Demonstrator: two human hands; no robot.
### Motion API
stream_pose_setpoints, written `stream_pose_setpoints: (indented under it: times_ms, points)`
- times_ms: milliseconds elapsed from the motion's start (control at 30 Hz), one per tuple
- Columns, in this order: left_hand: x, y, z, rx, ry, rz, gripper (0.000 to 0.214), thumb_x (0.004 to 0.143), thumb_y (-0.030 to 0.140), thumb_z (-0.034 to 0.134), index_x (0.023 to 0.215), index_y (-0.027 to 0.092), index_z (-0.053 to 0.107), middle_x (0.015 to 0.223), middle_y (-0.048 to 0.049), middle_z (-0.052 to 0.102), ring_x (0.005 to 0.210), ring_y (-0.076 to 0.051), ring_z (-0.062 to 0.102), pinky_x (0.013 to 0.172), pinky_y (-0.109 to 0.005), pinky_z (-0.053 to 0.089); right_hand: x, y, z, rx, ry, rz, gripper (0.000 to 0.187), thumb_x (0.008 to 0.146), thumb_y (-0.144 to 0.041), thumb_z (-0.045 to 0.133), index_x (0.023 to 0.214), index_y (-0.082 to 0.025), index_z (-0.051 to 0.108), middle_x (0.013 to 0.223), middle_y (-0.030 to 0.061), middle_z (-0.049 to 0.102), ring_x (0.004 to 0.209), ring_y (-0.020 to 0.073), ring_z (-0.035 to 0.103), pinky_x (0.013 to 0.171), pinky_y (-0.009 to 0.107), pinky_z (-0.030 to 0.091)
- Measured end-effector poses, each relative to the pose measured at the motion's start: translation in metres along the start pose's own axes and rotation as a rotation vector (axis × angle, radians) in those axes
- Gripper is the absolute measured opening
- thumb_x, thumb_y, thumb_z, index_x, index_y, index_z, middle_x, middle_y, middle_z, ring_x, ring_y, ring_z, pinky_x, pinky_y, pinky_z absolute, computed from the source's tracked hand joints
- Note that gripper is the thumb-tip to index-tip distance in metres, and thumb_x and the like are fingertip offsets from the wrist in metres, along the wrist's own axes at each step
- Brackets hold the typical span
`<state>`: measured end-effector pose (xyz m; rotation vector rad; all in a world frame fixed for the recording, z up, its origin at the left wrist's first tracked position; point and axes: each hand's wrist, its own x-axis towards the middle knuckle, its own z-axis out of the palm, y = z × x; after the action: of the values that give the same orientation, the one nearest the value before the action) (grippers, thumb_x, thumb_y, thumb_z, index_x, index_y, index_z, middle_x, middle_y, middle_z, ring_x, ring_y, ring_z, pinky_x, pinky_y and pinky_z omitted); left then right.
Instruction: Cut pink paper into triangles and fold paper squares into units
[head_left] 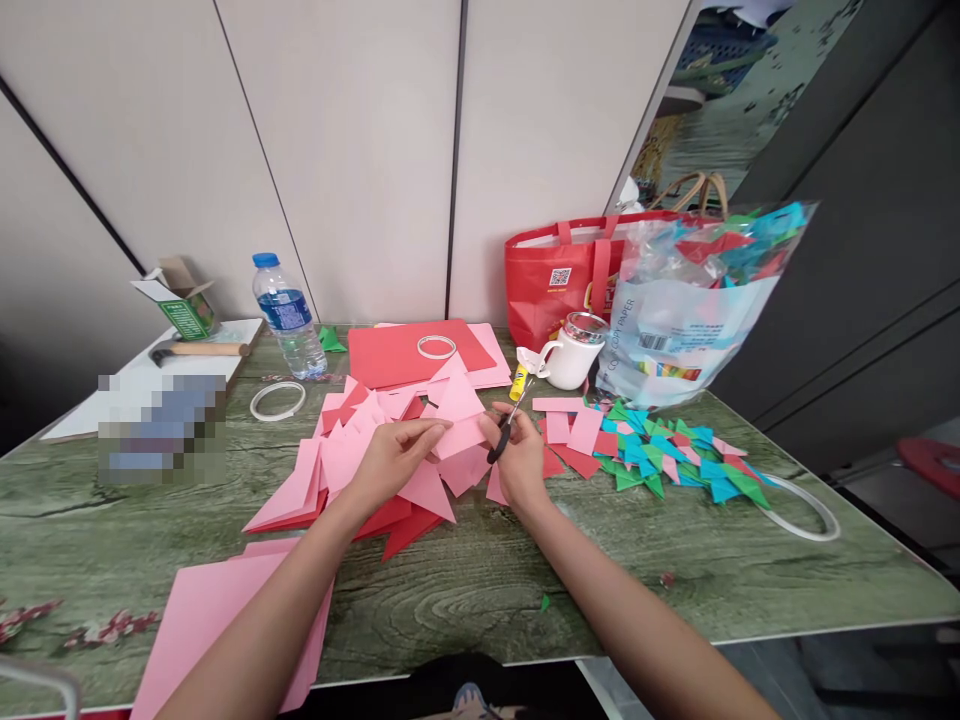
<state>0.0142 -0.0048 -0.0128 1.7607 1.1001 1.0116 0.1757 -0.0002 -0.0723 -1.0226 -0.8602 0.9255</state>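
Observation:
Both hands meet over a heap of cut paper in the middle of the table. My left hand [397, 458] pinches the left edge of a folded sheet of pink paper [459, 400]. Black-handled scissors [500, 443] sit in my right hand [523, 462], their blades pointing up and away from the sheet. The right thumb and fingers also touch the paper's right edge. Under and around the hands lie loose pink and red paper pieces [427, 495], many with pointed ends. How the sheet is folded behind the fingers is hidden.
Behind stand a white mug [571, 358], a yellow glue stick [518, 381], a water bottle [289, 320], a red bag [536, 290] and a clear bag of paper pieces [675, 330]. Folded colored pieces [660, 450] lie right, a hammer [202, 348] left, pink sheets [210, 620] front left.

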Motion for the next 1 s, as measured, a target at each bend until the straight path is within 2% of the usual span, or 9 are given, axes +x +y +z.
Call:
stream_pose_setpoints:
  times_ms: [100, 200, 267, 333, 433, 567, 733, 867, 1000]
  points:
    - [0.000, 0.000, -0.001, -0.073, -0.002, -0.033, 0.030, 0.075, 0.035, 0.058, 0.098, 0.017, 0.066, 0.073, -0.0023, 0.068, 0.058, -0.013, 0.060, 0.055, -0.024, 0.050, -0.002, -0.003, 0.001, 0.019, -0.040, -0.002, 0.039, 0.061, -0.031, 0.071, 0.093, -0.019, 0.054, 0.079, 0.0012, 0.057, 0.071, 0.0140, 0.056, 0.065, 0.027, 0.048]
    - [0.001, 0.000, -0.006, -0.198, 0.022, -0.155, 0.040, 0.075, 0.037, 0.058, 0.110, 0.018, 0.058, 0.057, 0.0021, 0.062, 0.044, -0.011, 0.055, 0.044, -0.023, 0.048, -0.005, -0.008, 0.002, 0.013, -0.101, -0.009, 0.038, 0.061, -0.031, 0.070, 0.094, -0.019, 0.055, 0.081, 0.0025, 0.059, 0.074, 0.0149, 0.056, 0.064, 0.026, 0.047]
    - [0.002, -0.001, -0.010, -0.203, -0.063, -0.200, 0.027, 0.074, 0.038, 0.058, 0.085, 0.015, 0.064, 0.051, 0.0019, 0.058, 0.038, -0.009, 0.051, 0.038, -0.020, 0.043, -0.006, -0.011, 0.003, 0.008, -0.154, -0.003, 0.038, 0.061, -0.032, 0.070, 0.094, -0.019, 0.055, 0.082, 0.0032, 0.060, 0.075, 0.0155, 0.057, 0.063, 0.026, 0.047]
    - [0.001, -0.002, -0.013, -0.155, -0.189, -0.190, 0.028, 0.074, 0.037, 0.058, 0.058, 0.014, 0.060, 0.046, 0.0010, 0.056, 0.037, -0.007, 0.049, 0.037, -0.018, 0.039, -0.006, -0.013, 0.003, 0.007, -0.182, -0.006, 0.039, 0.061, -0.032, 0.071, 0.094, -0.019, 0.055, 0.083, 0.0034, 0.060, 0.076, 0.0158, 0.057, 0.062, 0.025, 0.047]
    - [0.001, -0.004, -0.013, -0.141, -0.267, -0.181, 0.031, 0.072, 0.034, 0.061, 0.049, 0.014, 0.057, 0.042, 0.0013, 0.053, 0.037, -0.007, 0.048, 0.037, -0.017, 0.038, -0.005, -0.014, 0.003, 0.013, -0.144, -0.020, 0.040, 0.061, -0.033, 0.071, 0.095, -0.019, 0.055, 0.085, 0.0038, 0.061, 0.077, 0.0161, 0.058, 0.065, 0.027, 0.048]
    - [0.002, -0.003, -0.009, -0.293, -0.023, -0.246, 0.021, 0.066, 0.031, 0.067, 0.059, 0.013, 0.060, 0.054, -0.0043, 0.066, 0.046, -0.012, 0.060, 0.049, -0.024, 0.050, -0.005, -0.015, 0.004, 0.039, -0.134, -0.004, 0.038, 0.065, -0.034, 0.069, 0.097, -0.020, 0.054, 0.086, 0.0035, 0.062, 0.078, 0.0153, 0.059, 0.072, 0.030, 0.049]
    - [0.005, -0.005, -0.009, -0.508, 0.287, -0.186, 0.021, 0.063, 0.027, 0.070, 0.072, 0.009, 0.063, 0.064, -0.0078, 0.070, 0.058, -0.017, 0.066, 0.064, -0.031, 0.054, -0.012, -0.016, 0.008, -0.064, -0.413, 0.062, 0.034, 0.062, -0.033, 0.071, 0.090, -0.018, 0.057, 0.074, 0.0014, 0.062, 0.068, 0.0136, 0.058, 0.065, 0.027, 0.048]
    - [0.005, -0.005, -0.010, -0.534, 0.310, -0.144, 0.019, 0.064, 0.026, 0.070, 0.069, 0.009, 0.064, 0.060, -0.0054, 0.068, 0.055, -0.014, 0.063, 0.059, -0.027, 0.052, -0.018, -0.016, 0.009, -0.140, -0.658, 0.135, 0.037, 0.058, -0.030, 0.074, 0.090, -0.018, 0.058, 0.071, -0.0008, 0.061, 0.058, 0.0107, 0.054, 0.056, 0.024, 0.045]
    - [0.002, -0.001, -0.005, -0.454, 0.267, -0.135, 0.016, 0.066, 0.025, 0.067, 0.070, 0.010, 0.062, 0.060, -0.0030, 0.068, 0.051, -0.014, 0.062, 0.055, -0.026, 0.051, -0.021, -0.018, 0.008, -0.136, -0.737, 0.188, 0.040, 0.056, -0.030, 0.075, 0.090, -0.017, 0.059, 0.068, -0.0025, 0.060, 0.058, 0.0098, 0.052, 0.057, 0.023, 0.044]
